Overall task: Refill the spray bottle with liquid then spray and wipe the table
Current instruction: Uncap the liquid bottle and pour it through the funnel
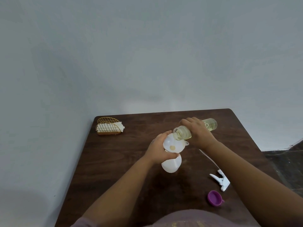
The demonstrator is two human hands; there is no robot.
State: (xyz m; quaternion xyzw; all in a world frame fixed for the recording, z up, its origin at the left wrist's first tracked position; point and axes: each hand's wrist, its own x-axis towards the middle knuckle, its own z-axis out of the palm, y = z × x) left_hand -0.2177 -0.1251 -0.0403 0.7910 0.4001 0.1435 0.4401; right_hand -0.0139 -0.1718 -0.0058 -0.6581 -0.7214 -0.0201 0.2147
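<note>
A translucent white spray bottle (pixel 171 165) stands on the dark wooden table (pixel 118 169) with a white funnel (pixel 174 144) in its neck. My left hand (pixel 159 149) grips the bottle's neck just under the funnel. My right hand (pixel 197 132) holds a clear bottle of pale yellow liquid (pixel 182 132) tipped on its side, its open mouth over the funnel. Yellowish liquid shows at the funnel's bottom. The white spray trigger head (pixel 220 180) with its long dip tube lies on the table to the right.
A purple cap (pixel 215 198) lies near the front right of the table. A gold wire holder with white napkins (pixel 109 126) stands at the far left corner. The wall runs behind the table; dark floor shows at right.
</note>
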